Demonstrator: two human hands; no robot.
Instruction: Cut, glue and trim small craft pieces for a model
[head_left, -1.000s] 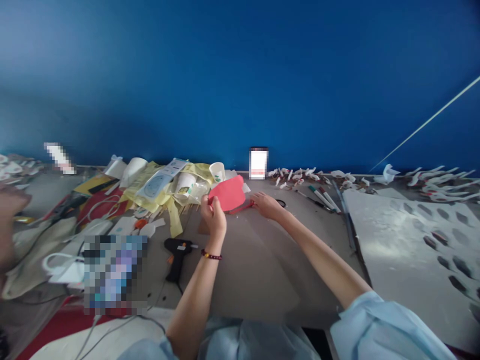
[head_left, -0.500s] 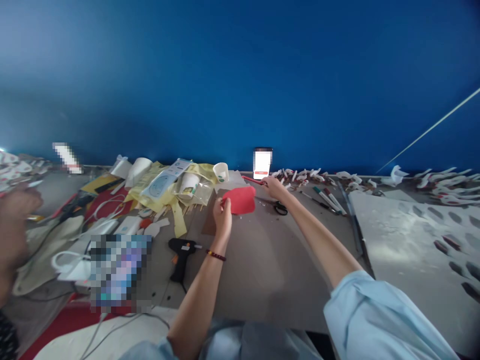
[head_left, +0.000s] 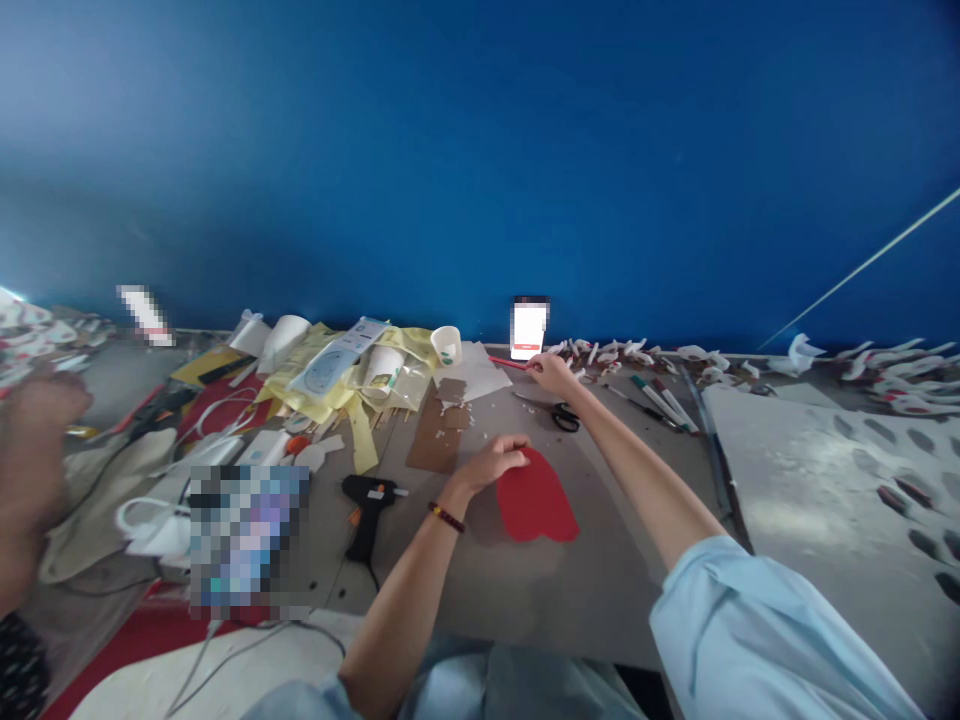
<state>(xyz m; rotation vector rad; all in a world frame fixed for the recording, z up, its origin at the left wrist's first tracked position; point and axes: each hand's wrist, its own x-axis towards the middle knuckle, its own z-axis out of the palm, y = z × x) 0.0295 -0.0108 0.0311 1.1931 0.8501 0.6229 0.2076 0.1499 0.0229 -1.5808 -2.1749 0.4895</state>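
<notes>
My left hand (head_left: 495,465) pinches the upper edge of a red heart-shaped sheet (head_left: 536,500), which hangs over the grey table; I cannot tell whether it is paper or felt. My right hand (head_left: 551,372) reaches to the back of the table, its fingers closed on a slim red tool (head_left: 510,362) that points left above white paper (head_left: 480,372). What kind of tool it is does not show clearly. Black-handled scissors (head_left: 564,416) lie just below my right hand. Left of my left hand are a brown card (head_left: 433,440) and a black glue gun (head_left: 367,515).
A phone (head_left: 529,328) leans on the blue wall. A paper cup (head_left: 446,346) and yellow packets (head_left: 326,365) stand at back left. Pens (head_left: 660,403), several small white bird shapes (head_left: 697,355) and a white board (head_left: 810,470) are on the right. Another person's hand (head_left: 49,405) is at far left.
My left hand has brought the red sheet down and right, toward me, and the sheet now hangs with its lobes downward. The white paper and brown card are uncovered. My right hand has barely moved.
</notes>
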